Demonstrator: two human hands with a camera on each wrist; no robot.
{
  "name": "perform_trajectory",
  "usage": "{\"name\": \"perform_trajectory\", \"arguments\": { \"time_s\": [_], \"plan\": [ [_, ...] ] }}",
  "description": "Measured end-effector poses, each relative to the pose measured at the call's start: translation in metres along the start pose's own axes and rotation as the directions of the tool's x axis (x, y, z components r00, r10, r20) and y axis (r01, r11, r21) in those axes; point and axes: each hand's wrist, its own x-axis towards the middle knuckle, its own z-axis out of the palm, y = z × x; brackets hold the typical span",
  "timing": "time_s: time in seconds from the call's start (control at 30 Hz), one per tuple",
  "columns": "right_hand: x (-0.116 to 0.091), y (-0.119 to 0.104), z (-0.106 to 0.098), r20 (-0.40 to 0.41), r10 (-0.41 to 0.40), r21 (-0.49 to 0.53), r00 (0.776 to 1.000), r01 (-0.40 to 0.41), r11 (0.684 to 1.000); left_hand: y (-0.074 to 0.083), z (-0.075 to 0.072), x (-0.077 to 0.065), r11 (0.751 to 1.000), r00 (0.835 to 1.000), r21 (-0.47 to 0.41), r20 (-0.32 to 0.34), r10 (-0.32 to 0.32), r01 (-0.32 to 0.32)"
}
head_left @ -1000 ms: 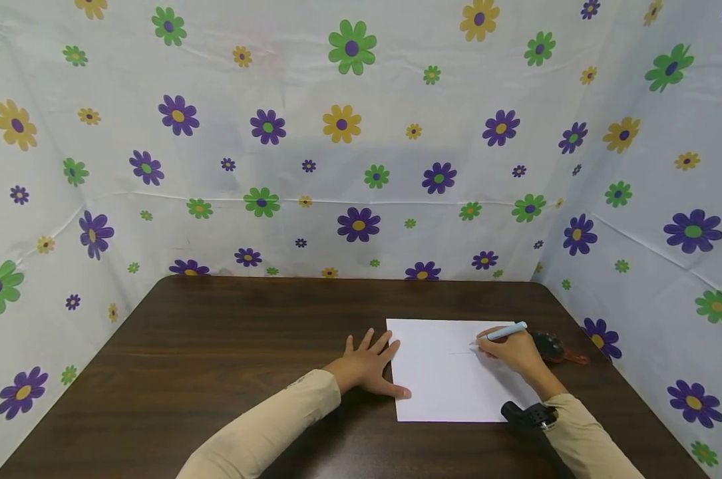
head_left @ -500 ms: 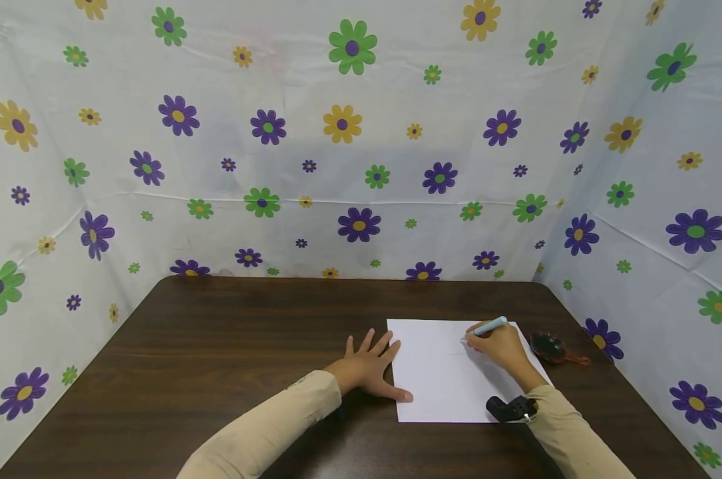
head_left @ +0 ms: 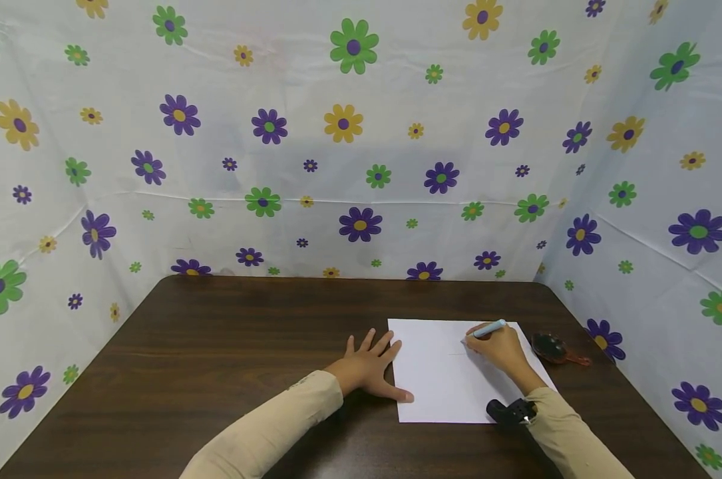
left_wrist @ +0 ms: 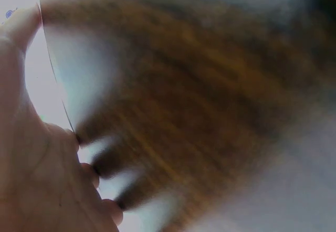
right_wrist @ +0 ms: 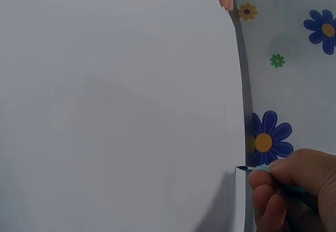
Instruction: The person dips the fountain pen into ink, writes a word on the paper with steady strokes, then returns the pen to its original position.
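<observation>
A white sheet of paper (head_left: 432,386) lies on the dark wooden table (head_left: 265,313). My left hand (head_left: 369,369) rests with spread fingers over the sheet's left edge, thumb near its lower left corner. Over the right half of the sheet, my right hand (head_left: 501,349) grips a light blue pen (head_left: 491,328) between thumb and fingers, its tip pointing left and down at the paper. A faint thin line (head_left: 456,354) runs sideways just below the tip. In the right wrist view the dark pen tip (right_wrist: 241,167) is close over the paper, beside that line.
Right of the sheet lies a small object with a dark glossy oval and a reddish-brown end (head_left: 555,349). A black device (head_left: 510,411) is strapped at the right wrist. Flower-patterned white cloth (head_left: 301,173) hangs behind the table and at both sides.
My right hand with the pen has shifted left across the paper and then stayed nearly still, uncovering more of the dark oval object. The left hand has kept its place.
</observation>
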Motion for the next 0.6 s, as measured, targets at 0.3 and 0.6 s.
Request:
{"name": "perform_trajectory", "arguments": {
  "time_s": [0.3, 0.6],
  "plan": [
    [-0.004, 0.0015, -0.0018, -0.008, -0.017, -0.007, 1.0, 0.017, 1.0, -0.0003, 0.0009, 0.0044, 1.0, 1.0, 0.023, 0.0, -0.007, 0.007],
    [-0.0101, 0.0036, -0.0015, -0.006, -0.027, -0.026, 1.0, 0.027, 0.999, 0.0002, -0.0012, 0.0014, 1.0, 1.0, 0.022, 0.002, -0.002, 0.002]
  ]
}}
